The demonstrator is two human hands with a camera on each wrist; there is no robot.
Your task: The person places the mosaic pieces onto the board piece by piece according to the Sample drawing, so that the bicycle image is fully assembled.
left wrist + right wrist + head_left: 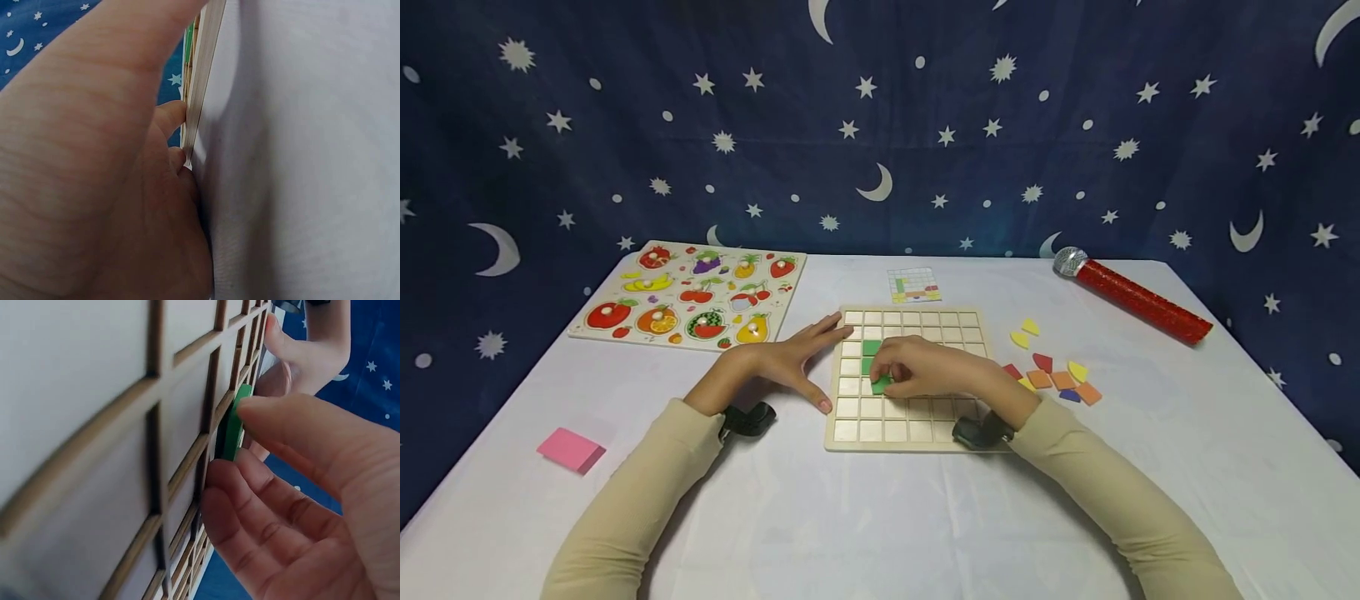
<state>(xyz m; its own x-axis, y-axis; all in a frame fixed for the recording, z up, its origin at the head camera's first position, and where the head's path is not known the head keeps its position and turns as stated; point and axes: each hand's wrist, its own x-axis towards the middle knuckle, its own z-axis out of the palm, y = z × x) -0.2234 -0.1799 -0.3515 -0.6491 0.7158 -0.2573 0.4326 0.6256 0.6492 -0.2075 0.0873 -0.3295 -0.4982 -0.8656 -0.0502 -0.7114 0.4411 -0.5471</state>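
A wooden grid board (870,431) lies on the table in front of the person. The right hand (925,367) reaches over it and pinches a green tile (235,425) between thumb and fingers. In the right wrist view this tile stands tilted at one of the grid's cells. Just beyond it, two green tiles (871,347) sit in cells of the same column, one partly behind the fingers. With fingers spread, the left hand (790,360) rests along the board's left edge, thumb near the front and fingertips at the far corner.
Right of the board lie loose red, orange, yellow and blue pieces (1063,380). A small pattern card (914,284) is behind the board. A fruit puzzle (688,296) stands back left, a pink folded paper (571,450) front left, a red toy microphone (1138,300) back right.
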